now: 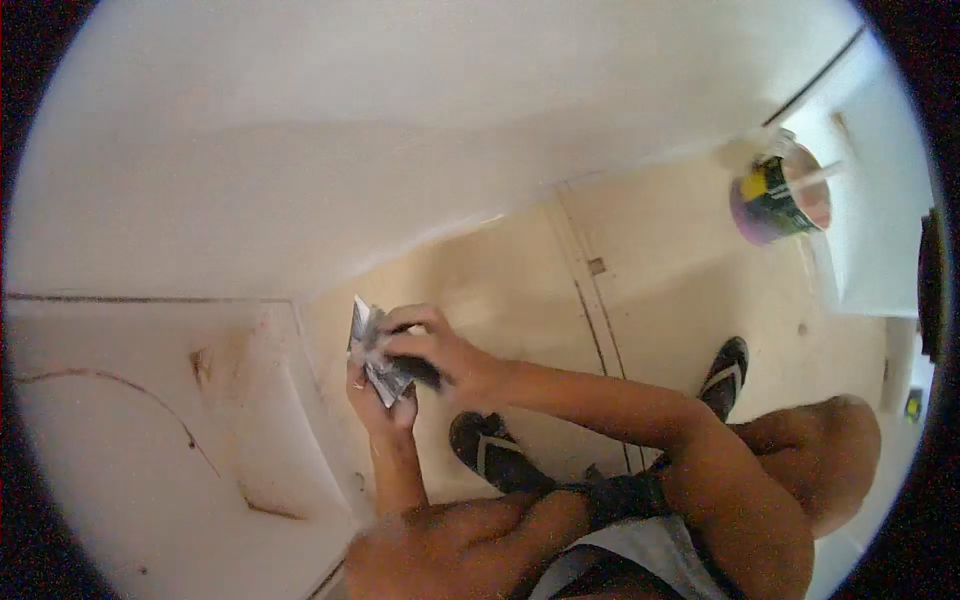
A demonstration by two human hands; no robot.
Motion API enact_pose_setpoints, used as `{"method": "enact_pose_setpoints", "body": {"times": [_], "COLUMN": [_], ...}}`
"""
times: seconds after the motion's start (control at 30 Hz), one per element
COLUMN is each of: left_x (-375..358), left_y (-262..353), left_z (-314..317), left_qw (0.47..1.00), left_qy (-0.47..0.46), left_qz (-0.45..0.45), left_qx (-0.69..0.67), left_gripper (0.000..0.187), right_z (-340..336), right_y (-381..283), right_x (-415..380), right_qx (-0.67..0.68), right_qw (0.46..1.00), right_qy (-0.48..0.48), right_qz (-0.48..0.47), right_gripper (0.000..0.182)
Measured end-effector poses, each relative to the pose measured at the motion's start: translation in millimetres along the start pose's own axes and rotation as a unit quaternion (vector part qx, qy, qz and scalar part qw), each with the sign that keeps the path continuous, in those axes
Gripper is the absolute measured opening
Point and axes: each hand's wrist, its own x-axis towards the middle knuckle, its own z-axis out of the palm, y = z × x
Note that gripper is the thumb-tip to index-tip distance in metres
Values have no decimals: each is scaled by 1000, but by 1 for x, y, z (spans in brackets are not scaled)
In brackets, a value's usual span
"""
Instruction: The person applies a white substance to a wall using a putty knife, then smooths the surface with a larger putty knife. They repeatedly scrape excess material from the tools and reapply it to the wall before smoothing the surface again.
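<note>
My left hand [385, 403] is closed around the lower edge of a broad silver blade [387, 382] that looks like a putty knife. Pale smears show on the metal and on my fingers. Over the blade's upper side, my right hand [430, 345] bends its fingers down against it. A dark shape [426, 372] lies under the right palm, perhaps a handle; blur hides whether it is a separate tool. Both hands are close together over the floor, left of my feet.
A bucket [768, 205] with a dark and yellow label stands by the wall at the upper right, a pale stick leaning in it. My feet wear flip-flops [490, 450] on the beige floor [480, 290]. A stained white panel [150, 430] is at left.
</note>
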Motion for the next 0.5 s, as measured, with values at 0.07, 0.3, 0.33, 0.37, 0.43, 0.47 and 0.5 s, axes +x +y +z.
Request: {"method": "enact_pose_setpoints", "body": {"times": [0.07,0.3,0.33,0.37,0.43,0.47,0.5], "left_x": [22,-15,-12,-13,-18,-20,-24], "left_y": [59,33,28,12,7,6,4], "left_z": [35,54,56,51,47,44,41], "left_qw": [874,927,914,916,916,916,923], "left_qy": [58,-140,-114,-90,-76,-59,-64], "left_qz": [-338,-268,-285,-279,-296,-311,-308], "left_qx": [-345,-221,-265,-274,-260,-247,-221], "left_gripper": [38,54,54,54,54,54,53], "right_z": [-39,-256,-297,-333,-396,-428,-454], "right_y": [21,49,33,17,-37,-49,-56], "right_x": [-15,-47,-37,-28,-1,5,8], "right_qx": [-38,-351,-347,-428,-503,-516,-528], "right_qw": [999,879,838,773,656,630,603], "right_qy": [24,310,415,467,561,579,596], "right_qz": [10,86,65,48,30,35,41], "right_gripper": [66,47,43,50,46,45,45]}}
